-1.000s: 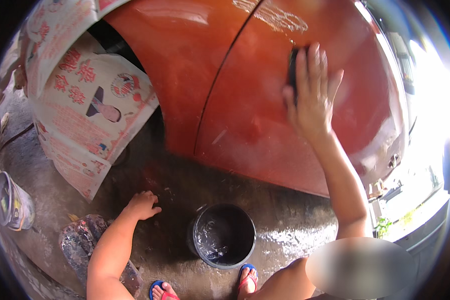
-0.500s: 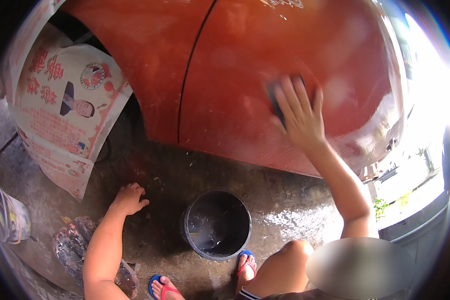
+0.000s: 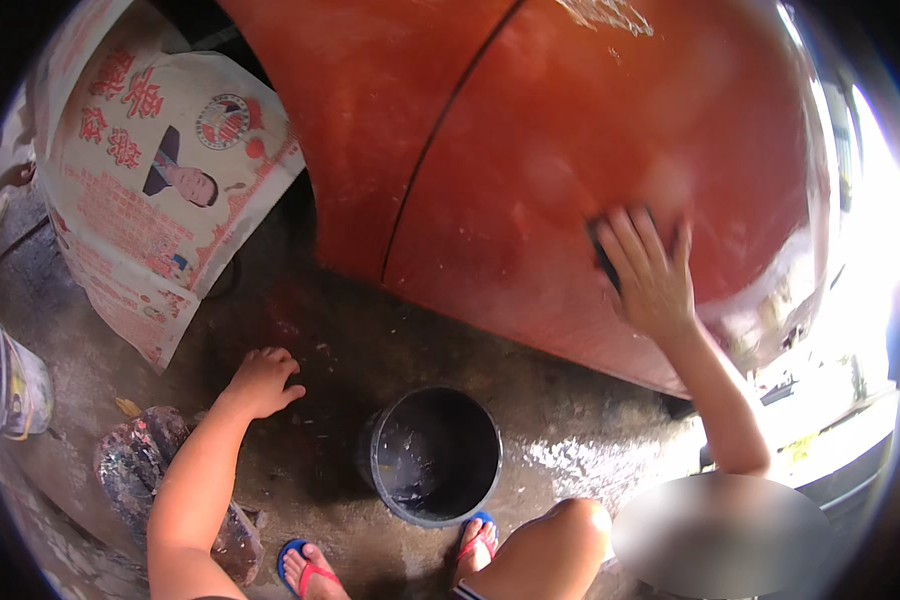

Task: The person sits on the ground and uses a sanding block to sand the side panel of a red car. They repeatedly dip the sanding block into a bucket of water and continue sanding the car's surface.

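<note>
My right hand [image 3: 653, 275] presses a dark flat pad [image 3: 606, 258] against a red, glossy car body panel [image 3: 530, 150], right of the dark vertical seam; my fingers lie over the pad. My left hand [image 3: 265, 385] hangs over the wet concrete floor, fingers loosely bent and apart, holding nothing. A black bucket [image 3: 436, 398] stands on the floor between my feet and the car, to the right of my left hand.
A printed paper sheet [image 3: 100, 255] drapes over the left part of the car, dark space behind it. A pale, paint-marked pail [image 3: 25, 395] stands at far left. A paint-stained mat-like object [image 3: 130, 465] lies under my left forearm. My flip-flopped feet [image 3: 310, 565] are below.
My right hand has moved down the panel with the pad, toward its lower part. My left hand keeps much the same pose, and the view has shifted slightly.
</note>
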Demonstrator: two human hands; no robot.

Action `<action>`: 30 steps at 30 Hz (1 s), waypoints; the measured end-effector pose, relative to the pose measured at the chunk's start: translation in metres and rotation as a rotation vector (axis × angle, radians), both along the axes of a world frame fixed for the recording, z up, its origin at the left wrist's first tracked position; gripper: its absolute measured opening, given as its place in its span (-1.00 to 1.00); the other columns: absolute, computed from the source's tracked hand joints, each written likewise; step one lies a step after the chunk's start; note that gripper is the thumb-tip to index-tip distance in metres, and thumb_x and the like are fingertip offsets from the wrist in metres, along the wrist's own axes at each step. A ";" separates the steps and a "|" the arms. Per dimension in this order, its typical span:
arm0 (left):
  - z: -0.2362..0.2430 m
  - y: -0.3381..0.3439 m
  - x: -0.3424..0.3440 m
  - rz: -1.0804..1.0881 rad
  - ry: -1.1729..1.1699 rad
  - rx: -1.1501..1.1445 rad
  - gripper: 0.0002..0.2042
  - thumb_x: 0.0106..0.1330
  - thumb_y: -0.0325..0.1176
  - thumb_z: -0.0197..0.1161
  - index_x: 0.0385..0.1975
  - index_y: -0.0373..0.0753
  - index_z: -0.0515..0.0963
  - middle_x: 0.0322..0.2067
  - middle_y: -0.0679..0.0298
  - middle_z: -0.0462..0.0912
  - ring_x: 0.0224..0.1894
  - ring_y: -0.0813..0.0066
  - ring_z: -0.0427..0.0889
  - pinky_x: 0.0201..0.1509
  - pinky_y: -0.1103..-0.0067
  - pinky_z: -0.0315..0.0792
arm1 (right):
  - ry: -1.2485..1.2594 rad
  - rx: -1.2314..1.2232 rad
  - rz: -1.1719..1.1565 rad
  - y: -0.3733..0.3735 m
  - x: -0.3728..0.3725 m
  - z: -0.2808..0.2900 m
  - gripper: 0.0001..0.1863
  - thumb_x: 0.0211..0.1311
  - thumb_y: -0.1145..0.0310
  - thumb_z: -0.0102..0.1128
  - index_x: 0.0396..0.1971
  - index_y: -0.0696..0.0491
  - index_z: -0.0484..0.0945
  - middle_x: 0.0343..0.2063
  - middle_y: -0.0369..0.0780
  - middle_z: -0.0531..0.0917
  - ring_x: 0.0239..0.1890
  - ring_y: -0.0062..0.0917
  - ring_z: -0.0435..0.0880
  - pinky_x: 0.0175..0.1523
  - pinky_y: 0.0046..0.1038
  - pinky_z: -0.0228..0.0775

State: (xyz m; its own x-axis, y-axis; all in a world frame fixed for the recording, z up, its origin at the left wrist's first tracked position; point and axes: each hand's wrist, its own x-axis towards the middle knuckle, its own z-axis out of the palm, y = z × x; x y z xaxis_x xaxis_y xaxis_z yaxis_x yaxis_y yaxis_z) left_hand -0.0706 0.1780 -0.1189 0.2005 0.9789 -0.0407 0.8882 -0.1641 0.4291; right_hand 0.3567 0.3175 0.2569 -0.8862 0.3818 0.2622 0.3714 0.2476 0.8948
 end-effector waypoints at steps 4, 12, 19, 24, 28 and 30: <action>0.006 0.000 0.001 -0.027 0.021 -0.088 -0.61 0.34 -0.03 0.39 0.01 -0.16 0.68 0.09 0.18 0.62 0.26 0.13 0.53 0.39 0.17 0.36 | 0.014 -0.017 0.151 -0.010 -0.065 0.020 -0.20 0.34 -0.17 0.21 0.55 -0.31 0.28 0.58 -0.46 0.26 0.60 -0.56 0.17 0.54 0.20 -0.05; 0.021 0.003 -0.003 -0.058 0.080 0.155 -0.60 0.33 -0.06 0.41 0.03 -0.18 0.67 0.16 0.17 0.57 0.35 0.08 0.45 0.46 -0.01 0.24 | -0.094 -0.047 -0.006 -0.010 0.000 0.007 -0.17 0.36 -0.14 0.20 0.59 -0.31 0.22 0.59 -0.50 0.24 0.60 -0.56 0.18 0.56 0.17 -0.04; 0.028 0.009 -0.024 0.018 0.062 0.080 -0.60 0.33 -0.09 0.42 0.04 -0.19 0.66 0.21 0.14 0.54 0.40 0.07 0.39 0.52 0.03 0.19 | -0.119 -0.108 -0.066 -0.010 -0.006 0.006 -0.17 0.37 -0.12 0.20 0.60 -0.35 0.18 0.62 -0.51 0.15 0.64 -0.59 0.09 0.57 0.25 -0.15; 0.026 0.010 -0.020 0.055 -0.006 0.148 -0.63 0.34 -0.10 0.41 0.02 -0.19 0.66 0.20 0.17 0.55 0.41 0.12 0.38 0.58 -0.01 0.14 | -0.130 -0.026 0.041 -0.013 -0.044 0.020 -0.16 0.35 -0.10 0.25 0.60 -0.43 0.17 0.62 -0.56 0.15 0.65 -0.67 0.05 0.57 0.20 -0.13; 0.025 0.015 -0.015 0.029 0.017 0.126 -0.63 0.35 -0.10 0.40 0.03 -0.18 0.65 0.20 0.17 0.54 0.41 0.13 0.37 0.58 -0.02 0.13 | -0.093 -0.018 0.047 -0.014 -0.078 0.027 -0.17 0.35 -0.24 0.16 0.60 -0.51 0.14 0.63 -0.57 0.12 0.65 -0.67 0.04 0.53 0.28 -0.11; 0.025 0.014 -0.016 0.040 0.093 0.052 -0.63 0.36 -0.10 0.40 0.03 -0.19 0.65 0.19 0.17 0.54 0.42 0.14 0.37 0.58 -0.01 0.13 | -0.133 -0.013 0.008 -0.009 -0.014 0.014 -0.14 0.27 -0.17 0.26 0.56 -0.35 0.25 0.62 -0.49 0.15 0.64 -0.53 0.10 0.53 0.31 -0.11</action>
